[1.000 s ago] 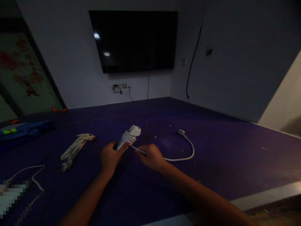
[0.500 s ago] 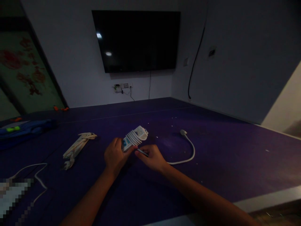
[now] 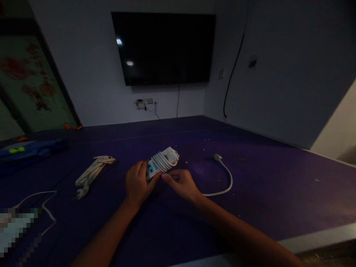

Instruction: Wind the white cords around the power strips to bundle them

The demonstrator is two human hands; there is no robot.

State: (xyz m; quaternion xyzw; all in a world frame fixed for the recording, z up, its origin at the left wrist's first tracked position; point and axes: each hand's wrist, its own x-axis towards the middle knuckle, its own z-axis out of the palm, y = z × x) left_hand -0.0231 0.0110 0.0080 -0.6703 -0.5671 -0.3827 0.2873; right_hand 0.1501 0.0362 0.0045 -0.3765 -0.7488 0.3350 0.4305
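My left hand (image 3: 137, 182) grips the near end of a white power strip (image 3: 162, 162) with several turns of its own cord wound round it. Just right of it, my right hand (image 3: 180, 183) is pinched on the white cord (image 3: 226, 181) where it leaves the strip. The loose stretch of cord curves away to the right over the purple floor and ends in a plug (image 3: 217, 157). The strip lies low and tilted, its far end pointing up and right.
A second white power strip (image 3: 93, 171), wrapped in its cord, lies to the left on the purple mat (image 3: 264, 185). Another white cable (image 3: 41, 202) loops at the far left. A blue object (image 3: 30, 148) sits by the left wall. A dark television (image 3: 165, 48) hangs ahead.
The strip has tipped from nearly upright to lying flatter, its face turned towards me. Both hands have shifted slightly right, and the loose cord has shortened.
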